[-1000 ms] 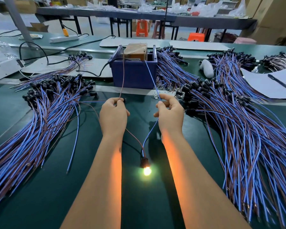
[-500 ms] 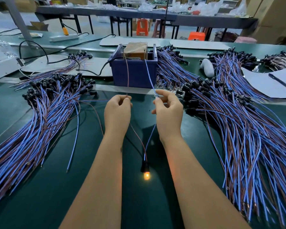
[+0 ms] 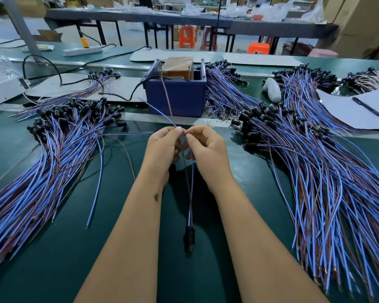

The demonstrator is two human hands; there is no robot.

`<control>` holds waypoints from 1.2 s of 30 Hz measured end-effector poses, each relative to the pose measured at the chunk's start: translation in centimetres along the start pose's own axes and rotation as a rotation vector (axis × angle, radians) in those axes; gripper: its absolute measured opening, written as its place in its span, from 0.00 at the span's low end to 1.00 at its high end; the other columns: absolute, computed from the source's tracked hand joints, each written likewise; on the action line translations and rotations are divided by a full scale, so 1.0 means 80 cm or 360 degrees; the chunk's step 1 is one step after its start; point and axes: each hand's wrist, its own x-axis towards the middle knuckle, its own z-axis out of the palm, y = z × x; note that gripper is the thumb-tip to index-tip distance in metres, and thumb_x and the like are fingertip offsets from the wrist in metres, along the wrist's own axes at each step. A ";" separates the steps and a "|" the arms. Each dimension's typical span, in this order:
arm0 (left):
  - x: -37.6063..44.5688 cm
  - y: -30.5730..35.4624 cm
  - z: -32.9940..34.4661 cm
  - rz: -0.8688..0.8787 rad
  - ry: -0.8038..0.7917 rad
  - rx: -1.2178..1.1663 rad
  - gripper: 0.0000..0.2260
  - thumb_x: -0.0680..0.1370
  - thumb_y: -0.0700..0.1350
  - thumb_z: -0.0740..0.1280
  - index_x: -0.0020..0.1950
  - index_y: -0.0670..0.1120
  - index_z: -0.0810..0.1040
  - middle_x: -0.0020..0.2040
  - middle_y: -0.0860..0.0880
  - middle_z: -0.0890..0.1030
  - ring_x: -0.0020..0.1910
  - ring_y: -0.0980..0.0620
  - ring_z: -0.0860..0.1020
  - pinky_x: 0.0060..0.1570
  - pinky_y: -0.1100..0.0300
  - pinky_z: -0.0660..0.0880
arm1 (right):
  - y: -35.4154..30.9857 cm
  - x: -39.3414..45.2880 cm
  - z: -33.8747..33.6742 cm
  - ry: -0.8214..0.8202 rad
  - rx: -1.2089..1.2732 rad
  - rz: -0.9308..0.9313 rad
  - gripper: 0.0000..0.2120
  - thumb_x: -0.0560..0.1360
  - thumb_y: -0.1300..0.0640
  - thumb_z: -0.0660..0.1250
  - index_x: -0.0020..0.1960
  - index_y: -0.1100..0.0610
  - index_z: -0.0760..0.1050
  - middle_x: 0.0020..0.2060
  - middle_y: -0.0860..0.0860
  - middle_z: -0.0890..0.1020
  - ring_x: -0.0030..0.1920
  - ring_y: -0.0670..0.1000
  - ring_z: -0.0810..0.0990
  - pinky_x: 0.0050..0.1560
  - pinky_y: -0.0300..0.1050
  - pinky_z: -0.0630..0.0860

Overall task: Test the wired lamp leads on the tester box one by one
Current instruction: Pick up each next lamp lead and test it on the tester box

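Bright even overhead light; soft shadows under forearms; wide-angle edge warping, slight blur

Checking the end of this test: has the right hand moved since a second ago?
Yes. The right hand has moved left, to below the blue tester box, meeting the left hand.

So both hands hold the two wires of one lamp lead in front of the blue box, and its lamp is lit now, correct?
Not quite: the lamp is dark in the head view. The rest holds: the left hand and right hand pinch its wires in front of the blue box.
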 end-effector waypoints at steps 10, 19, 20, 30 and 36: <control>0.012 0.003 -0.019 -0.0144 0.0366 -0.0524 0.09 0.80 0.40 0.65 0.41 0.46 0.75 0.28 0.53 0.78 0.27 0.58 0.75 0.26 0.67 0.72 | -0.005 0.000 -0.008 -0.0311 0.0342 0.0045 0.15 0.76 0.64 0.69 0.58 0.49 0.80 0.40 0.49 0.82 0.36 0.48 0.77 0.46 0.40 0.78; -0.008 -0.014 0.011 0.0451 -0.0069 0.0732 0.07 0.71 0.37 0.74 0.35 0.45 0.81 0.32 0.51 0.80 0.30 0.59 0.73 0.33 0.64 0.70 | 0.002 0.015 -0.046 0.0438 -0.0198 -0.0029 0.15 0.84 0.56 0.56 0.45 0.53 0.78 0.46 0.51 0.77 0.44 0.47 0.73 0.52 0.41 0.71; -0.013 -0.016 0.018 0.0466 -0.0164 0.0871 0.07 0.71 0.38 0.75 0.35 0.47 0.81 0.32 0.51 0.81 0.30 0.58 0.74 0.34 0.62 0.71 | 0.001 0.016 -0.051 0.0458 -0.0265 -0.0060 0.15 0.84 0.56 0.55 0.43 0.53 0.76 0.46 0.51 0.77 0.44 0.46 0.74 0.51 0.40 0.70; -0.071 -0.026 0.088 0.1307 -0.0553 0.1238 0.04 0.70 0.37 0.70 0.41 0.44 0.82 0.37 0.53 0.78 0.34 0.55 0.69 0.34 0.59 0.70 | -0.044 0.032 -0.122 0.0162 -0.0762 0.0372 0.12 0.81 0.61 0.57 0.45 0.58 0.79 0.36 0.51 0.80 0.37 0.39 0.81 0.39 0.35 0.76; -0.105 -0.035 0.141 0.1335 -0.0895 0.1304 0.10 0.76 0.39 0.68 0.54 0.49 0.84 0.53 0.50 0.84 0.50 0.45 0.81 0.44 0.51 0.78 | -0.075 0.038 -0.195 0.0156 -0.1368 0.0423 0.13 0.79 0.61 0.57 0.52 0.67 0.77 0.30 0.54 0.70 0.31 0.54 0.65 0.35 0.46 0.62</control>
